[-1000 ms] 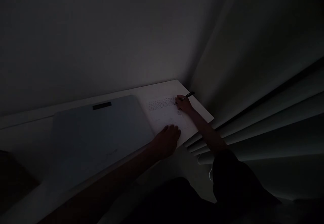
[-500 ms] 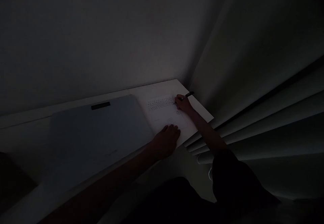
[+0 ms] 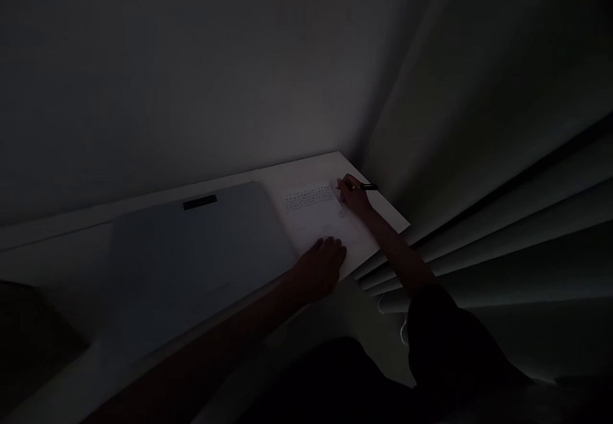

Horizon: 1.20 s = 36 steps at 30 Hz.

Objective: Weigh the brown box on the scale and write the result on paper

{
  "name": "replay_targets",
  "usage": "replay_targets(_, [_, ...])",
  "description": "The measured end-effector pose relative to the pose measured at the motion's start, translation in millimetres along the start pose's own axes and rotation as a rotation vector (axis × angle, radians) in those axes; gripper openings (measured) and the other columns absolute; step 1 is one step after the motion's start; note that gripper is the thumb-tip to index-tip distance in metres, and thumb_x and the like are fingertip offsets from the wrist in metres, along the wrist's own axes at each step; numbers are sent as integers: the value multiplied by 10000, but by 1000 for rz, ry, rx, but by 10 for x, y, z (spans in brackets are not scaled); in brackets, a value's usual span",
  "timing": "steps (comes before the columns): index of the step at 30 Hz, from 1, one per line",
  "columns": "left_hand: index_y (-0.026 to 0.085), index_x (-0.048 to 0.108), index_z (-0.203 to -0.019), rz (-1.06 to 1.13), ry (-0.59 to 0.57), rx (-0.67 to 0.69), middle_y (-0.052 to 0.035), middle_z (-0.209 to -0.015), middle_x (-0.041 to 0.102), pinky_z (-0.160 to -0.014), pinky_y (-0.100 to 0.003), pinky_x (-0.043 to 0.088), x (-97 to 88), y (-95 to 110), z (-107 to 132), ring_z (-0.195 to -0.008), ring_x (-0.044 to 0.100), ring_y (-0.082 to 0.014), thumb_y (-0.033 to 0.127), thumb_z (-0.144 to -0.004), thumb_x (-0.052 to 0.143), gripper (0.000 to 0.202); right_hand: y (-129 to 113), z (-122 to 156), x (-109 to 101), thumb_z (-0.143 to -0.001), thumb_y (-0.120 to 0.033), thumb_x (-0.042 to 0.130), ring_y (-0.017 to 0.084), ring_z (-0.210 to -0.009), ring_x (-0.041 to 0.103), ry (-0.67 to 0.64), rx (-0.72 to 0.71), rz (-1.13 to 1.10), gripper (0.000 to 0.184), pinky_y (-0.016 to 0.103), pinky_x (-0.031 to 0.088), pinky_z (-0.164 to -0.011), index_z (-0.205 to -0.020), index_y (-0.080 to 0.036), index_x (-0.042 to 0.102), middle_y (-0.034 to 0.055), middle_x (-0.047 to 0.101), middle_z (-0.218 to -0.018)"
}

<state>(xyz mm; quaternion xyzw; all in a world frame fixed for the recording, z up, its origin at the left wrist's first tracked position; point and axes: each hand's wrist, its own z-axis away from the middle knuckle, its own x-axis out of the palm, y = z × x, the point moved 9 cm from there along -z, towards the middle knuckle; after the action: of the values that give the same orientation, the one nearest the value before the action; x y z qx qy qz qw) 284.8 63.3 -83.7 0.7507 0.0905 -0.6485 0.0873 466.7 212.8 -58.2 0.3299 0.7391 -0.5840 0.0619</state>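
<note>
In dim light, a white sheet of paper (image 3: 311, 223) lies on the narrow white desk (image 3: 389, 216), with rows of small dark marks across its upper part. My right hand (image 3: 355, 198) grips a dark pen (image 3: 368, 186) over the sheet's right side, its tip end pointing left, close to the end of the rows. Whether the tip touches the paper is too dark to tell. My left hand (image 3: 325, 264) rests flat on the paper's lower edge, fingers stretched out. A small circled mark shows beside my right wrist.
Left of the paper lies a large flat grey-blue board or mat (image 3: 201, 251) with a black strip (image 3: 200, 202) near its far edge. A wall (image 3: 215, 79) runs behind the desk, and long curtains (image 3: 502, 194) hang at the right. Something dark (image 3: 38, 341) is at the lower left.
The view has shifted slightly, moving the desk a little to the right. The pen has tipped lower, from slanting up to nearly level. My left hand stays on the paper.
</note>
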Motion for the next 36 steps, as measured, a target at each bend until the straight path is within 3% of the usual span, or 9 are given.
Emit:
replay_targets(3, [62, 500, -1426, 11, 35, -1, -176, -1440, 481, -1106, -473, 354, -8, -3, -4, -1294, 451, -339, 196, -986, 345, 485, -165, 2, -60, -936, -537, 536, 151, -684, 546, 26, -191, 122, 348, 257, 431, -671, -888, -193, 537, 3, 576, -734])
replay_targets(7, [47, 498, -1416, 21, 53, -4, -181, -1426, 481, -1102, -471, 350, -32, 6, -4, -1280, 454, -340, 189, -979, 357, 481, -308, 30, 1, -957, -439, 487, 192, -859, 572, -34, -409, 144, 292, 304, 464, -784, -1025, -171, 581, 75, 598, -1014])
replay_targets(10, [52, 508, -1402, 31, 50, 4, -178, -1426, 480, -1107, -470, 339, -20, 16, -5, -1287, 443, -336, 195, -984, 357, 467, -347, 56, 79, -939, -313, 445, 230, -981, 568, -90, -503, 200, 261, 356, 459, -892, -1094, -163, 593, 101, 591, -1083])
replay_targets(14, [59, 489, -1411, 25, 49, 18, -182, -1420, 476, -1089, -468, 343, -22, 30, -10, -1258, 455, -322, 231, -1000, 364, 464, -369, 111, 224, -835, -160, 401, 258, -1045, 553, -203, -592, 350, 369, 397, 440, -931, -1146, -134, 599, 134, 595, -1105])
replay_targets(20, [64, 539, -1322, 9, 44, 16, -199, -1343, 510, -1022, -445, 370, -111, 43, -20, -1204, 474, -311, 249, -974, 438, 407, -300, 153, 348, -888, -141, 374, 274, -953, 545, -287, -599, 492, 326, 417, 423, -857, -1089, -131, 630, 130, 604, -1030])
replay_targets(24, [73, 556, -1287, 2, 29, 25, -200, -1306, 521, -989, -429, 380, -116, 46, -29, -1169, 478, -298, 259, -985, 428, 377, -239, 155, 395, -928, -154, 342, 269, -951, 531, -333, -610, 464, 307, 420, 418, -885, -1058, -133, 620, 130, 604, -1018])
replay_targets(36, [56, 557, -1271, -57, 23, 30, -162, -1165, 545, -872, -414, 408, -177, 82, -65, -1010, 497, -284, 250, -970, 437, 377, -121, 28, 371, -999, -319, 279, 271, -987, 555, -287, -453, 366, 345, 433, 445, -916, -1065, -157, 576, 133, 616, -1029])
